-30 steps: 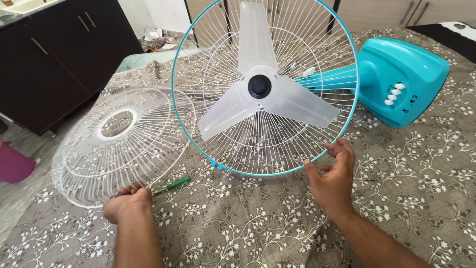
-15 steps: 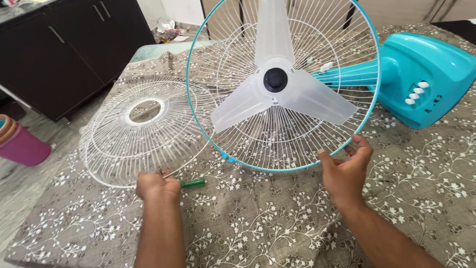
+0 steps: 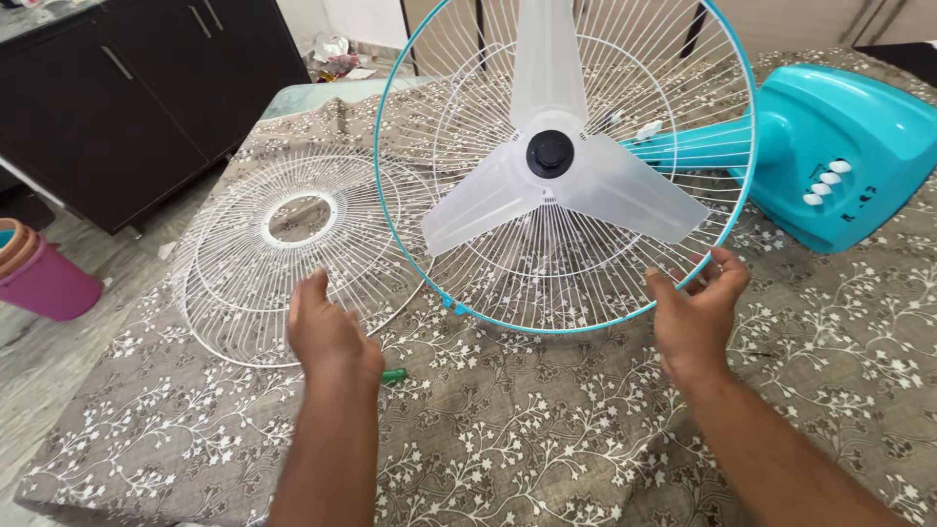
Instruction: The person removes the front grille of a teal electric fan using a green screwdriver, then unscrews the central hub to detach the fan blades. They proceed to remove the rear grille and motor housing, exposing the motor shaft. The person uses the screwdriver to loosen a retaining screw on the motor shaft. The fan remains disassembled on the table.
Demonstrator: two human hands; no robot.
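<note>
The fan (image 3: 586, 166) is laid on its back across a patterned cloth (image 3: 547, 429), its teal base (image 3: 849, 146) to the far right, so the rear guard (image 3: 673, 283) and clear blades (image 3: 556, 185) face up and can be reached. The guard's teal rim is steadied at its near right edge by the right hand (image 3: 695, 310), whose fingers are curled loosely against it rather than clamped. The left hand (image 3: 327, 332) is held open and empty, palm down, just over the near edge of the loose front guard (image 3: 244, 273), which lies flat on the cloth to the left, partly tucked behind the rear guard. A green screwdriver (image 3: 393, 375) is mostly hidden beneath the left hand. A pink bin (image 3: 44, 278) stands on the floor at the far left.
</note>
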